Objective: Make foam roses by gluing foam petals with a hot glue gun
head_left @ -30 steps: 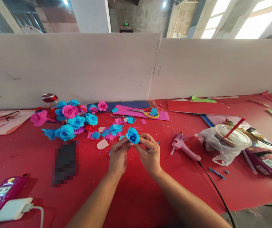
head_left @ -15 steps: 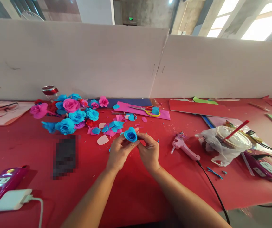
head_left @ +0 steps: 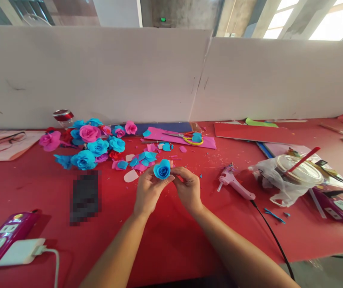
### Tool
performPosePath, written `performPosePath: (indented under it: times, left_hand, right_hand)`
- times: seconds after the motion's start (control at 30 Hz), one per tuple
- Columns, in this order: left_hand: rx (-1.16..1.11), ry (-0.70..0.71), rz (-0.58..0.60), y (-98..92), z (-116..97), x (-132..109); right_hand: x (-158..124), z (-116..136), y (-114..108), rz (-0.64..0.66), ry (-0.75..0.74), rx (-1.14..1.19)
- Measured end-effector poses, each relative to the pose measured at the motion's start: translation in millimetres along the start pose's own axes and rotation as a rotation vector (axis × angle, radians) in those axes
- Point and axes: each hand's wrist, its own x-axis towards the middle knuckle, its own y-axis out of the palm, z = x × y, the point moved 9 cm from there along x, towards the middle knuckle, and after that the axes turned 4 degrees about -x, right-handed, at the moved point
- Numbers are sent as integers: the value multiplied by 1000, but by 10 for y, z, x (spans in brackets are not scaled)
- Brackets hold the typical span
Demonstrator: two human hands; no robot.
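Note:
Both of my hands hold a small blue paper rose [head_left: 162, 169] above the red table [head_left: 171, 232]. My left hand [head_left: 147, 193] pinches it from below and from the left. My right hand [head_left: 188, 187] has its fingertips closed on the rose's right side. Loose blue and pink paper petals [head_left: 143, 161] lie just beyond the rose. A pile of finished blue, pink and red paper roses [head_left: 89, 144] sits at the back left.
A pink glue gun [head_left: 234, 185] with a black cord lies right of my hands. Scissors [head_left: 186, 138] rest on pink paper at the back. A lidded plastic cup in a bag [head_left: 291, 176] stands at right. Power strips [head_left: 2, 238] and glasses [head_left: 2, 140] are at left. White partition boards [head_left: 99, 76] close off the back.
The rose and both hands have shifted slightly left and toward me. The left hand has come further under the rose.

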Motion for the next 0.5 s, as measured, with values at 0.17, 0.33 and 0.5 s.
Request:
performPosePath:
  times: [0.17,0.33,0.5]
  left_hand:
    - [127,66,19,20,-75,-23]
    - [138,35,59,58,-92,-34]
    - [217,120,208,170,-208,-45]
  right_hand:
    - [-10,21,-7,-4,-15,3]
    - [-26,96,23,36,-33,16]
    - [-89,154,138,120,-55,34]
